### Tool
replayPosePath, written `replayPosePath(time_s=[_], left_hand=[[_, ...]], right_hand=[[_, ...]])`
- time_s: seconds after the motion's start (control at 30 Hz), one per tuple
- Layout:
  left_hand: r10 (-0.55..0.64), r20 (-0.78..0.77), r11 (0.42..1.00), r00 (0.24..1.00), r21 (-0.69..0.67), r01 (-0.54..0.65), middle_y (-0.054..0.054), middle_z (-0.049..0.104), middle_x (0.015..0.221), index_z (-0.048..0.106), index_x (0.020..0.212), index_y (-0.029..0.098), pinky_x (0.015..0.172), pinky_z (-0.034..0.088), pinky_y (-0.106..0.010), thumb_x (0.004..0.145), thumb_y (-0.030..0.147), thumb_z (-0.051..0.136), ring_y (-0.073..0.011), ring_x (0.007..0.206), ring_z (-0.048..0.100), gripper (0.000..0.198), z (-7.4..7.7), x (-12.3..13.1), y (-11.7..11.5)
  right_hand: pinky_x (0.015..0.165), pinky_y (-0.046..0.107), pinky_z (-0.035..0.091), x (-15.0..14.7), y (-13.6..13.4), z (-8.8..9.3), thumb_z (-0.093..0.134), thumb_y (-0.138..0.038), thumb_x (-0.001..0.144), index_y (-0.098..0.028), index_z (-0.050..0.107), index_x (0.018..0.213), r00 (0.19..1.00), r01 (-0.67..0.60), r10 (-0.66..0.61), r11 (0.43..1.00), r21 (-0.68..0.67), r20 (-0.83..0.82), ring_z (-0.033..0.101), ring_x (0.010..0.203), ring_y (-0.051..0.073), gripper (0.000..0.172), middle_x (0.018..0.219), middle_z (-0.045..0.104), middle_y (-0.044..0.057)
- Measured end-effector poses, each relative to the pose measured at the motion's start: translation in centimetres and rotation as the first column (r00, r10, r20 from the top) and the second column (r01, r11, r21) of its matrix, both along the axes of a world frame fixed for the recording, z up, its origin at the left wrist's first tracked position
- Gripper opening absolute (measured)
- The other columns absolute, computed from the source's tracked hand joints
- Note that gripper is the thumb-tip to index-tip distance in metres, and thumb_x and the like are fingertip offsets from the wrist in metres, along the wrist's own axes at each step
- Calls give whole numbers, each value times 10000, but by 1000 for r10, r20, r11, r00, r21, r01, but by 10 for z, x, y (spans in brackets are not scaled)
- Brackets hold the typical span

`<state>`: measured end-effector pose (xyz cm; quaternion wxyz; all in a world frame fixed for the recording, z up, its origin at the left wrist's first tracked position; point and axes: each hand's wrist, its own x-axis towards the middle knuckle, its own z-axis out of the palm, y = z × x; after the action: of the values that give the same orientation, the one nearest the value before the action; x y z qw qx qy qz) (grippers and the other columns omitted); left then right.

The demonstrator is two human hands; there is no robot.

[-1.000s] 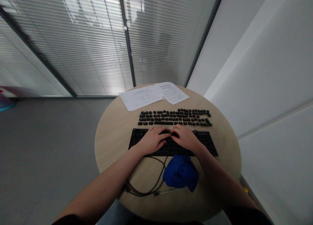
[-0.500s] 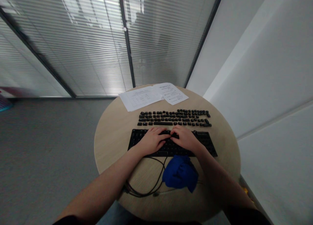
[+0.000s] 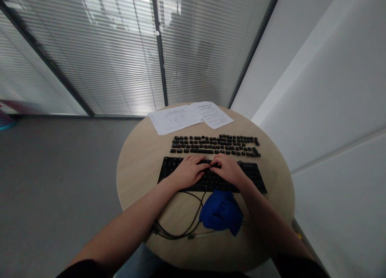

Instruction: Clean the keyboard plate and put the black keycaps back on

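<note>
Black computer keyboard (image 3: 217, 184) at the centre of the frame, beneath two bare hands on a round, pale wood-grain table (image 3: 135, 177). Left hand (image 3: 187, 172) loosely spread across the keys, index finger extended inward; right hand (image 3: 227, 169) curled just beside the left fingertips, hard to tell whether pinching anything. Directly above in the picture, rows of loose black keycaps (image 3: 229, 147); farther up, overlapping printed sheets (image 3: 176, 119). At lower centre, crumpled blue fabric (image 3: 221, 211), with looped dark cable (image 3: 173, 237) to the left; across the upper frame, slatted blinds (image 3: 105, 60).
</note>
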<state>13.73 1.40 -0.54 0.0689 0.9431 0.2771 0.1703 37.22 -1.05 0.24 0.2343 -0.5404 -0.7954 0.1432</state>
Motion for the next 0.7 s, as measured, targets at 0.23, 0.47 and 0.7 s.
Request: replayPosePath(time_s=[0.23, 0.47, 0.7], left_hand=[[-10, -42, 999, 999, 51, 12, -141, 515, 1494, 636, 1362, 293, 1047, 430, -516, 992, 242, 521, -326, 1312, 530, 391, -1, 2, -1], [28, -41, 998, 999, 52, -25, -125, 528, 1482, 628, 1381, 314, 1050, 429, -492, 994, 218, 502, -303, 1277, 557, 418, -3, 4, -1], [24, -26, 999, 999, 31, -24, -122, 525, 1491, 648, 1357, 319, 1046, 431, -487, 973, 192, 529, -307, 1288, 549, 422, -3, 4, -1]], right_hand=[[767, 309, 509, 2, 3, 1, 783, -141, 788, -203, 764, 865, 1000, -7, 7, 1000, -17, -30, 637, 814, 169, 101, 951, 710, 37], [767, 294, 490, -1, 2, 3, 771, -118, 796, -198, 766, 878, 1000, -10, 10, 1000, -3, -17, 624, 808, 163, 116, 943, 705, 37], [771, 289, 485, 0, 0, 6, 770, -117, 801, -188, 761, 879, 1000, -24, 24, 999, -22, -14, 629, 828, 165, 106, 950, 703, 41]])
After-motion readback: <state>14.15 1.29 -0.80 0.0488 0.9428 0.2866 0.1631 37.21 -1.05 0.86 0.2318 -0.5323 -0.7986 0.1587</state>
